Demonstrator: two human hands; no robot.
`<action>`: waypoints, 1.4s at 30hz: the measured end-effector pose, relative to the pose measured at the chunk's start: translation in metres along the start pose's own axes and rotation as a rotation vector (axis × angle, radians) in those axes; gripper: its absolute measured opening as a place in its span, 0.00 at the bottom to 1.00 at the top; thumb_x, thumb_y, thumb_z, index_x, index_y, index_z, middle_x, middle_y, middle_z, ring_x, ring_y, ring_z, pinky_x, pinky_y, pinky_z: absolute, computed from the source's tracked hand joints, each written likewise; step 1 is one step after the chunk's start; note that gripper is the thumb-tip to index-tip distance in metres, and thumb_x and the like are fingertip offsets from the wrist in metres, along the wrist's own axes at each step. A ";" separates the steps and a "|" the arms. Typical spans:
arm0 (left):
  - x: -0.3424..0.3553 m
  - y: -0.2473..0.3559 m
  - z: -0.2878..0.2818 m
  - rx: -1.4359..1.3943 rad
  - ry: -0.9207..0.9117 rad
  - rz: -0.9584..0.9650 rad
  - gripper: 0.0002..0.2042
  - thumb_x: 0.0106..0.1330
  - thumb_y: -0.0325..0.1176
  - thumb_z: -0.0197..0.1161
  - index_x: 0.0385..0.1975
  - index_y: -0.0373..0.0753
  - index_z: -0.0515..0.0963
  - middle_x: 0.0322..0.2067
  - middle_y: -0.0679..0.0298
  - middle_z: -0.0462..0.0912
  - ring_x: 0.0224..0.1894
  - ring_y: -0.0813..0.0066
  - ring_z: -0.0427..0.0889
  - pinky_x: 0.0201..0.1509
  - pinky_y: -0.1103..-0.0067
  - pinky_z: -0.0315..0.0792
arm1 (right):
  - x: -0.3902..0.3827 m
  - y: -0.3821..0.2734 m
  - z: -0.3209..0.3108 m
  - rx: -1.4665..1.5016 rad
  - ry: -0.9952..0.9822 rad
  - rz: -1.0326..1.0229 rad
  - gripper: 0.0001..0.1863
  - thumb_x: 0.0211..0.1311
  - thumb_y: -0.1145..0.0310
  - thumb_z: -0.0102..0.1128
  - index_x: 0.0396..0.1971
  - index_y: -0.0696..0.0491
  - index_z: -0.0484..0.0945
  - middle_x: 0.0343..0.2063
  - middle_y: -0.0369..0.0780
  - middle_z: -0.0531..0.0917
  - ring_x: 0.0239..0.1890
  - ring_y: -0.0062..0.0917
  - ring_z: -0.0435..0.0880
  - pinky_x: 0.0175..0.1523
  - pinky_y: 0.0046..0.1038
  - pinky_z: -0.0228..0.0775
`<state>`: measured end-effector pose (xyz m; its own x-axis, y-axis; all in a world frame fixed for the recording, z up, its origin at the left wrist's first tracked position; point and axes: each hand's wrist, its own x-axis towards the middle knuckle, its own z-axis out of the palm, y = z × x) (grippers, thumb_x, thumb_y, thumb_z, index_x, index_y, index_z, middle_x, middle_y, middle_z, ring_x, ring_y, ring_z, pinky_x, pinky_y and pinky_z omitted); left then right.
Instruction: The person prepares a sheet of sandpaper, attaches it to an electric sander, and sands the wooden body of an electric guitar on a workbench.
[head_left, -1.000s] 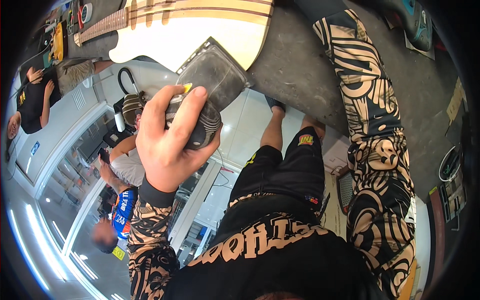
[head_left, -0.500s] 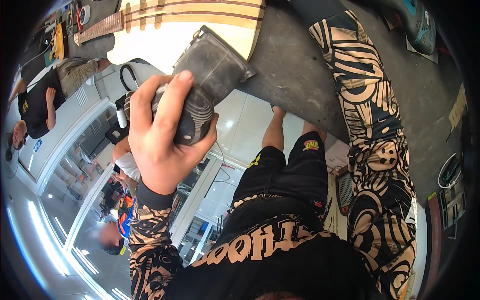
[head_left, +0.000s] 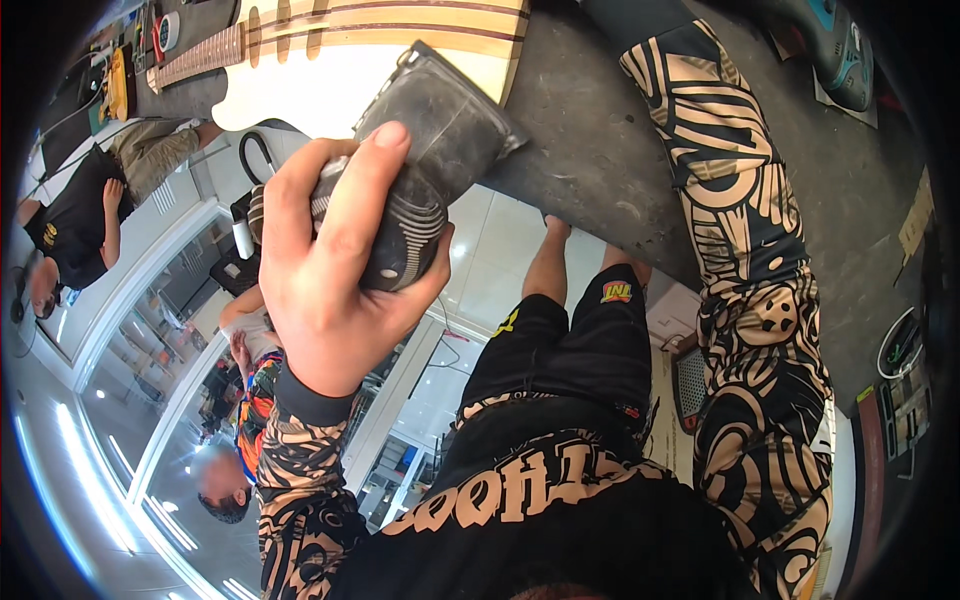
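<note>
Your dark workbench (head_left: 590,140) bears a pale wooden solid-body guitar (head_left: 325,80). By its near edge, contact unclear, is a black palm sander (head_left: 440,130), clamped in your left hand (head_left: 328,265). Your right hand is out of view.

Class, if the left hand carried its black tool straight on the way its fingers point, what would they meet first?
Probably the pale guitar body, just ahead of the left hand and black tool; depth is unclear, so they might pass above it.
</note>
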<state>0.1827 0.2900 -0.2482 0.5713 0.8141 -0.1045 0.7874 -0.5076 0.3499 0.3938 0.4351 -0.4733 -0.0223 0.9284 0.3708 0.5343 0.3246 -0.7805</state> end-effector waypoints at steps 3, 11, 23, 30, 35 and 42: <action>0.009 0.002 -0.001 -0.026 -0.008 -0.026 0.43 0.49 0.25 0.86 0.72 0.37 0.79 0.58 0.47 0.84 0.59 0.47 0.84 0.66 0.60 0.78 | 0.000 -0.001 0.002 -0.016 0.016 -0.029 0.16 0.78 0.72 0.51 0.57 0.58 0.82 0.56 0.53 0.83 0.63 0.51 0.80 0.72 0.48 0.69; 0.025 0.003 0.000 -0.033 0.020 0.051 0.42 0.50 0.24 0.85 0.72 0.36 0.79 0.58 0.50 0.84 0.58 0.50 0.85 0.66 0.61 0.78 | 0.000 -0.001 0.001 0.028 0.005 -0.013 0.16 0.76 0.72 0.52 0.58 0.59 0.79 0.56 0.54 0.82 0.63 0.52 0.80 0.72 0.47 0.68; 0.033 0.003 0.002 -0.061 0.051 0.135 0.43 0.48 0.26 0.88 0.71 0.38 0.80 0.56 0.48 0.84 0.57 0.48 0.85 0.63 0.61 0.80 | 0.001 -0.004 0.000 -0.012 0.003 -0.044 0.17 0.77 0.71 0.52 0.60 0.58 0.78 0.57 0.54 0.82 0.64 0.52 0.78 0.75 0.52 0.63; 0.014 0.000 -0.006 -0.030 0.019 0.032 0.42 0.49 0.26 0.86 0.70 0.38 0.81 0.56 0.48 0.84 0.57 0.48 0.85 0.63 0.61 0.80 | 0.004 -0.012 0.003 -0.002 0.007 -0.020 0.17 0.77 0.71 0.53 0.60 0.59 0.78 0.58 0.53 0.82 0.65 0.52 0.78 0.76 0.52 0.62; 0.036 0.000 -0.005 -0.048 0.063 0.119 0.42 0.48 0.25 0.86 0.70 0.38 0.81 0.57 0.49 0.85 0.58 0.49 0.85 0.65 0.61 0.79 | 0.006 -0.014 -0.001 -0.010 0.007 -0.060 0.17 0.77 0.72 0.52 0.59 0.59 0.79 0.58 0.53 0.82 0.65 0.52 0.78 0.76 0.51 0.63; 0.006 -0.002 -0.015 -0.045 0.039 0.011 0.42 0.48 0.25 0.86 0.70 0.37 0.81 0.57 0.48 0.84 0.57 0.49 0.85 0.64 0.62 0.80 | 0.007 -0.021 0.001 0.004 0.004 -0.039 0.17 0.76 0.72 0.53 0.59 0.59 0.79 0.57 0.53 0.82 0.65 0.51 0.78 0.75 0.49 0.64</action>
<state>0.1805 0.3002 -0.2354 0.5699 0.8192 -0.0641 0.7693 -0.5045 0.3920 0.3819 0.4351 -0.4546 -0.0394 0.9143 0.4032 0.5296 0.3613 -0.7674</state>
